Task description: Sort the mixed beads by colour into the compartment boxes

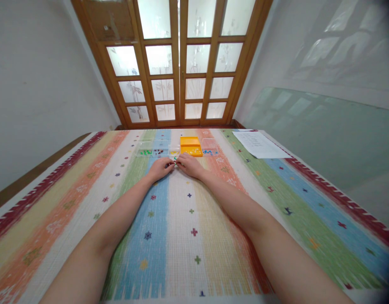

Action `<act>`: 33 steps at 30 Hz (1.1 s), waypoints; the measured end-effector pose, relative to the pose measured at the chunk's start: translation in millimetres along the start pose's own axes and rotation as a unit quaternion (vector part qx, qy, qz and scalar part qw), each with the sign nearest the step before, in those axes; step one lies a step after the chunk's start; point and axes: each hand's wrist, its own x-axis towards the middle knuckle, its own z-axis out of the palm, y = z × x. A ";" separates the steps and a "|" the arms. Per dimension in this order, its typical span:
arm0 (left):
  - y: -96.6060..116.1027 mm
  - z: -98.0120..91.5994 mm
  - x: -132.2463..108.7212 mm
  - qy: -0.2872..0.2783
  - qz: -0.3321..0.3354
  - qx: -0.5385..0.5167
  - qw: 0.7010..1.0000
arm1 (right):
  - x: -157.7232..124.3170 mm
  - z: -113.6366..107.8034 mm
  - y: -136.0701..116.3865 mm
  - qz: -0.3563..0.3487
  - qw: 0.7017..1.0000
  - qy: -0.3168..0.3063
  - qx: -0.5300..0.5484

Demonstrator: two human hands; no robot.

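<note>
Both my arms reach far forward across a striped cloth (182,219). My left hand (161,167) and my right hand (188,164) meet at their fingertips, fingers pinched together on a tiny piece (175,162) that is too small to name. Just beyond them stands a row of small clear trays (156,152) holding green, dark, yellow and blue bits, and an orange tray (190,145) with pale and yellow bits in it. The hands lie right before the yellow-bit tray (174,151).
A white printed sheet (259,144) lies on the cloth at the far right. A sheet of glass (333,139) leans along the right wall. Wooden glazed doors (178,67) close the far end. The cloth's dark red borders run down both sides.
</note>
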 end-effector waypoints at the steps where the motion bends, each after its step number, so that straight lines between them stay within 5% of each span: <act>1: 0.2 -0.2 0.1 0.000 -0.001 -0.001 1.000 | 0.0 0.2 -0.2 0.001 1.000 0.002 0.000; 9: -1.0 -0.1 0.4 0.015 -0.016 0.009 1.000 | 0.1 -0.4 -1.0 0.007 1.000 0.003 0.002; 17: -21.6 -3.5 0.1 0.091 -0.106 -0.034 0.990 | -2.3 -10.1 -6.1 0.043 0.999 -0.012 0.020; 33: -88.2 -38.4 -12.0 0.278 -0.382 -0.058 0.879 | -4.5 -7.4 -2.0 0.054 0.998 -0.026 0.025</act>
